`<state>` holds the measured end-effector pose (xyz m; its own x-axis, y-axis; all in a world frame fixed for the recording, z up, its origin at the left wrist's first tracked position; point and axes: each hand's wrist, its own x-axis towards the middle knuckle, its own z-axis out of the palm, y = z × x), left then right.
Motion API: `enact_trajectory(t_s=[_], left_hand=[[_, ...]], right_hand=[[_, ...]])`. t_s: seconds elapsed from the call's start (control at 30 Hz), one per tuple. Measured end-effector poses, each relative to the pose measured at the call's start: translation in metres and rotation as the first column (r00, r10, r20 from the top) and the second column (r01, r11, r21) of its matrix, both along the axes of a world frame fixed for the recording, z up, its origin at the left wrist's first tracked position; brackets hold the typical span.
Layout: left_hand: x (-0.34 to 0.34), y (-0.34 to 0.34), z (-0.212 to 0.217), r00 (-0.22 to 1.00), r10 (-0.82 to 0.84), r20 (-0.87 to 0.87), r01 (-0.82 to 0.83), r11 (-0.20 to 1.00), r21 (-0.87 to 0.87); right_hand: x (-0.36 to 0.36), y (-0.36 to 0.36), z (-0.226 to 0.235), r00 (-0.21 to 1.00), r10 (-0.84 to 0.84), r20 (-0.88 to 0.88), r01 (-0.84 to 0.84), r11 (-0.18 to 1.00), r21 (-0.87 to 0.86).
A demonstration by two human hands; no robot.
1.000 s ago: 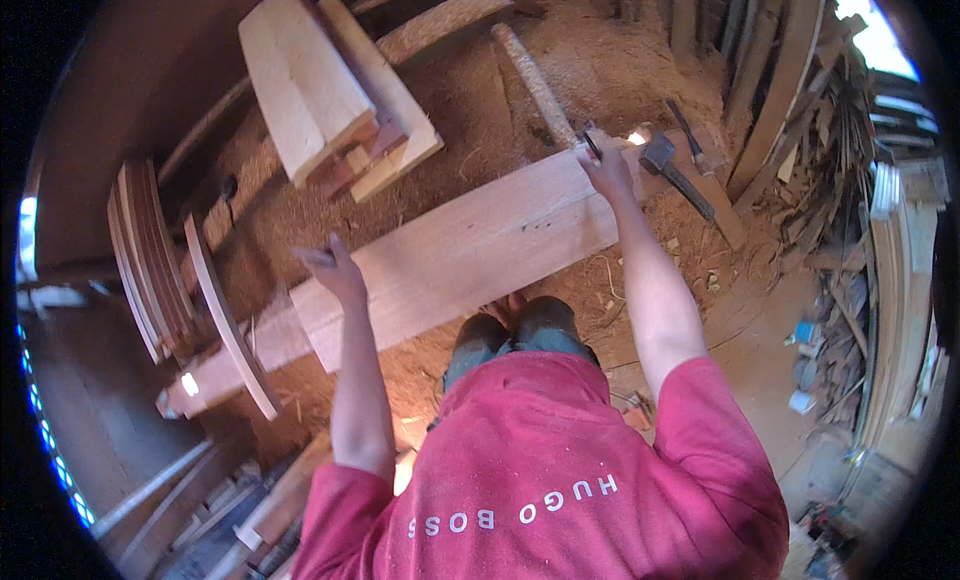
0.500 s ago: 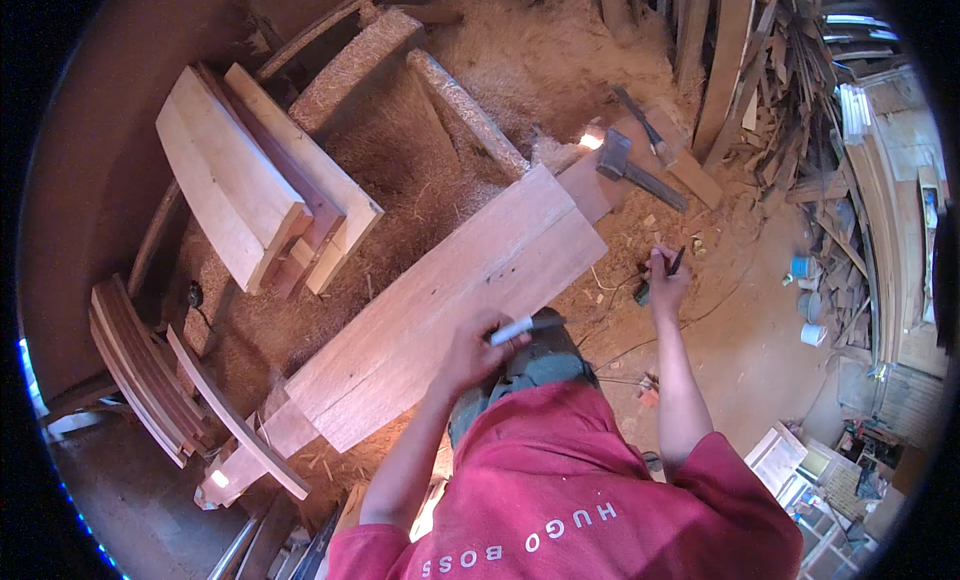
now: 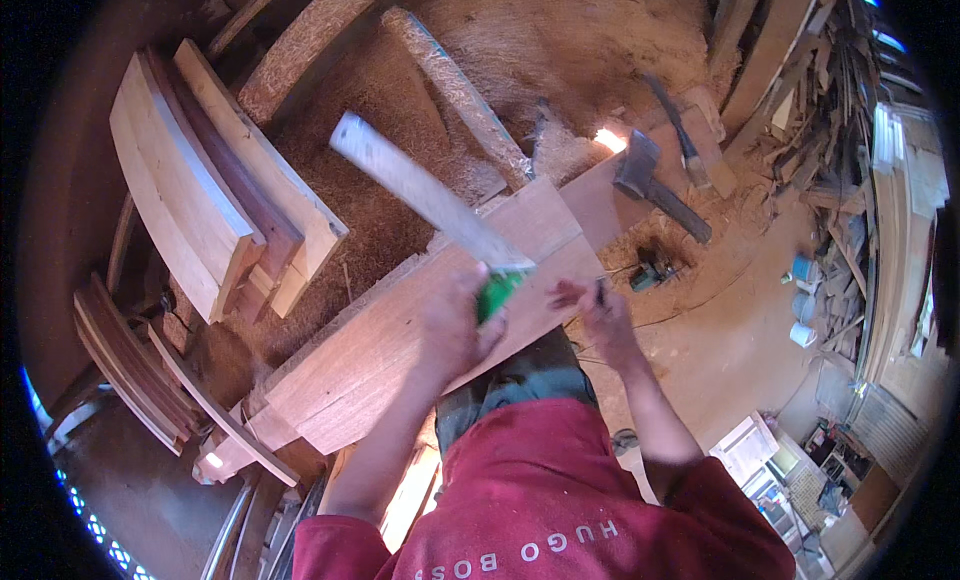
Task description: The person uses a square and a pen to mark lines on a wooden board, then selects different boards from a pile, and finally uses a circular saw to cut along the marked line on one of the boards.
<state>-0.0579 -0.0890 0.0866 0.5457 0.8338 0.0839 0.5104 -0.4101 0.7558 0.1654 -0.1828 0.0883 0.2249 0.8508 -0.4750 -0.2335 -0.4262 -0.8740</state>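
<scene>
My left hand is closed round the green handle of a try square. Its long, pale metal blade reaches away to the upper left, over the far edge of a reddish wooden board. This board lies slanting in front of my body. Near the board's right end, my right hand is closed, with a slim dark pencil-like stick in its fingers. Motion blurs that hand, and the stick's exact kind does not show.
A mallet and a chisel lie beyond the board's right end. On the floor sits a dark green power tool. Curved boards are stacked at the left. Scrap wood is piled at the right, near small buckets.
My left hand has moved up over the board, and the square's blade now points to the upper left. My right hand has come in from the right to the board's end.
</scene>
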Motion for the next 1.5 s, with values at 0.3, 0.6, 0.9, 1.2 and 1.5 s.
enact_trajectory(t_s=[0.3, 0.6, 0.9, 1.2, 1.5], left_hand=[[0.013, -0.136, -0.067, 0.979, -0.205, 0.017, 0.199, 0.924, -0.327], [0.006, -0.101, -0.086, 0.794, -0.462, -0.394, 0.465, 0.880, -0.095], [0.028, -0.061, -0.090, 0.716, -0.555, -0.424, 0.556, 0.820, -0.133], [0.042, -0.061, -0.099, 0.753, -0.532, -0.387, 0.525, 0.840, -0.136], [0.048, -0.066, -0.102, 0.811, -0.447, -0.378, 0.448, 0.890, -0.091]], right_hand=[[0.000, -0.106, -0.042, 0.989, 0.129, -0.071, -0.147, 0.846, -0.513], [0.018, -0.121, -0.074, 0.979, 0.204, -0.014, -0.171, 0.775, -0.609], [0.033, -0.085, -0.062, 0.925, 0.148, 0.351, 0.041, 0.877, -0.478], [0.052, 0.012, -0.050, 0.922, -0.364, 0.136, 0.348, 0.929, 0.123], [0.014, 0.061, -0.072, 0.959, -0.188, 0.213, 0.158, 0.976, 0.149]])
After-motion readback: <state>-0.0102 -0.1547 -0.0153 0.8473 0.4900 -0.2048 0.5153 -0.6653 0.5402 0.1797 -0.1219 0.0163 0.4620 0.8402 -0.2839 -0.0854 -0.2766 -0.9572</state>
